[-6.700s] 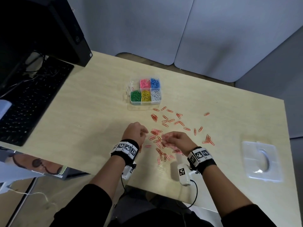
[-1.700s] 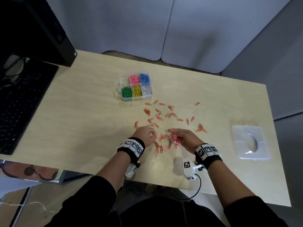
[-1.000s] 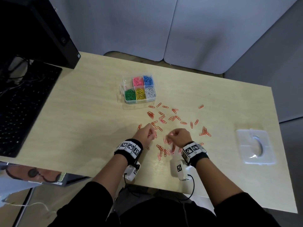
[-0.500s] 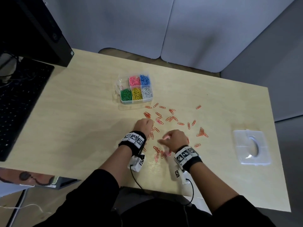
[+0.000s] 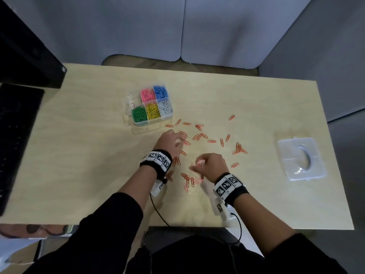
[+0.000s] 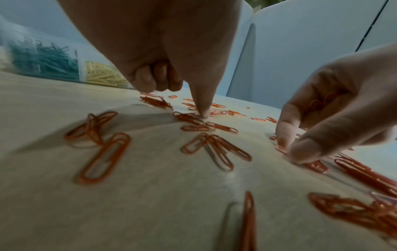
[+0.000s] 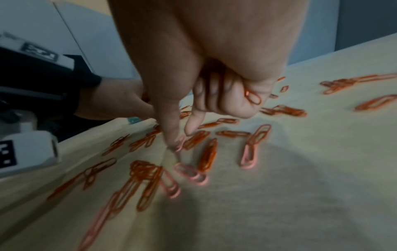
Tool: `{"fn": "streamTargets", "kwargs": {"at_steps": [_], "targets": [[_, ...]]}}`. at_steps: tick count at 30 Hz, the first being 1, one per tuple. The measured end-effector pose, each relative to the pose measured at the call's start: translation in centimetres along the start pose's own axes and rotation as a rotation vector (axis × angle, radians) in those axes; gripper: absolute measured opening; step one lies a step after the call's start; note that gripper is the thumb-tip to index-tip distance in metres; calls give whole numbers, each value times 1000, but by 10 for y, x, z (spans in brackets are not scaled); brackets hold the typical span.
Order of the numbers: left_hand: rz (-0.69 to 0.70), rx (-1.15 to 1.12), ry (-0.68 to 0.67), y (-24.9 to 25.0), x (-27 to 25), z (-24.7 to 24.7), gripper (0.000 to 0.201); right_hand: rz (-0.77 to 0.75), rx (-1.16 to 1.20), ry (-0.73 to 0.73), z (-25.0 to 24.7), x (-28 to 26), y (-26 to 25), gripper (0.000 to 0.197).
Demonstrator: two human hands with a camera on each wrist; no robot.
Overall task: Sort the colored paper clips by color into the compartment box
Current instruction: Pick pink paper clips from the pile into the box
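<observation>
**Both hands down among the orange clips**

Orange paper clips scattered loose across the wooden table, between the compartment box and the near edge. Box toward the far left of the scatter, open, with pink, blue, green, yellow and white clips each in their own cell; one cell nearly bare, a single orange clip inside.

Left hand low over the far part of the scatter, most fingers curled under, one finger straight down and touching the table beside a clip. Nothing visibly gripped there.

Right hand nearer the body, several orange clips bunched in the curled fingers, thumb and forefinger reaching down to a pale clip on the table.

Clear plastic lid flat, well apart at the right. Black keyboard at the left edge.
</observation>
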State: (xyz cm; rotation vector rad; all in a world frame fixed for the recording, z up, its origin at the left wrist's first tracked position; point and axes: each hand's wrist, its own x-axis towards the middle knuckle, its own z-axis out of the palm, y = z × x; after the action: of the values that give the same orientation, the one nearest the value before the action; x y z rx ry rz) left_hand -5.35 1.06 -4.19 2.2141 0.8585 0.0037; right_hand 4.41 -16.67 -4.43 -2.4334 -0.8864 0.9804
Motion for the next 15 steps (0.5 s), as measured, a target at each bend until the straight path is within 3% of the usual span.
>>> {"fn": "streamTargets", "kwargs": {"at_steps": [4, 8, 10, 12, 14, 15], "targets": [[72, 128, 41, 0, 3, -4, 7, 31, -88, 74, 15, 5, -11, 18], [60, 67, 62, 7, 2, -7, 5, 15, -78, -29, 10, 8, -17, 16], [-17, -51, 54, 9, 0, -6, 11, 10, 185, -112, -2, 4, -15, 19], [-76, -162, 41, 9, -5, -5, 20, 76, 613, -241, -16, -4, -11, 20], [-96, -193, 7, 8, -12, -4, 30, 149, 1049, -388, -27, -12, -6, 12], [-95, -193, -22, 7, -17, -3, 32, 170, 1160, -441, -29, -14, -1, 8]]}}
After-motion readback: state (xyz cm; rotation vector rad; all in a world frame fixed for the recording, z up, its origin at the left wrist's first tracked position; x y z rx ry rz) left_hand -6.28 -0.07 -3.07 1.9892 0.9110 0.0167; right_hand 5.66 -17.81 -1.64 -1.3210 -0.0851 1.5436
